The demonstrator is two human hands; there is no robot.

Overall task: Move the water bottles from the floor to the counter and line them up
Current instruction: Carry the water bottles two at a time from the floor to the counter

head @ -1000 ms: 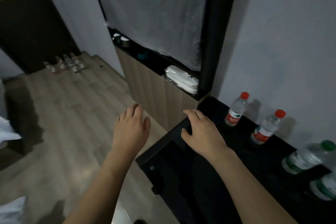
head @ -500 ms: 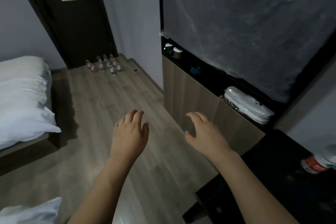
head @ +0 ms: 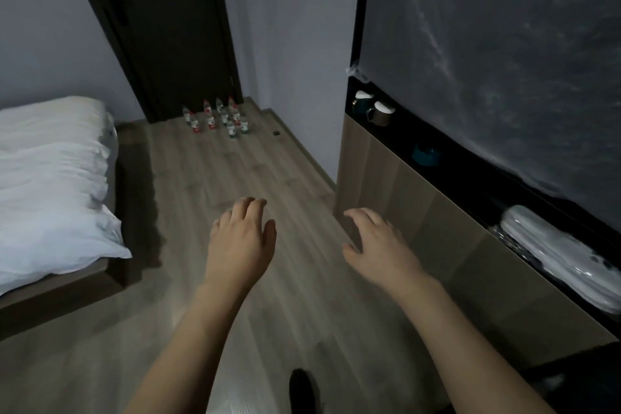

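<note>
Several small water bottles [head: 218, 118] with red and green caps stand clustered on the wooden floor in front of the dark door, far ahead of me. My left hand [head: 240, 239] and my right hand [head: 378, 240] are stretched out over the floor in the middle of the view, palms down, fingers loosely apart, holding nothing. Only a dark corner of the black counter [head: 578, 380] shows at the bottom right; the bottles on it are out of view.
A bed with white bedding [head: 50, 185] fills the left side. A wooden cabinet [head: 420, 222] with a dark niche holding cups [head: 373, 107] and a wrapped white package [head: 557, 252] runs along the right. A dark shoe tip [head: 302, 390] shows below.
The view has swung left, away from the counter and toward the door. The counter's bottles have left the frame, and the floor bottles are now centred and nearer. Both hands stay empty.
</note>
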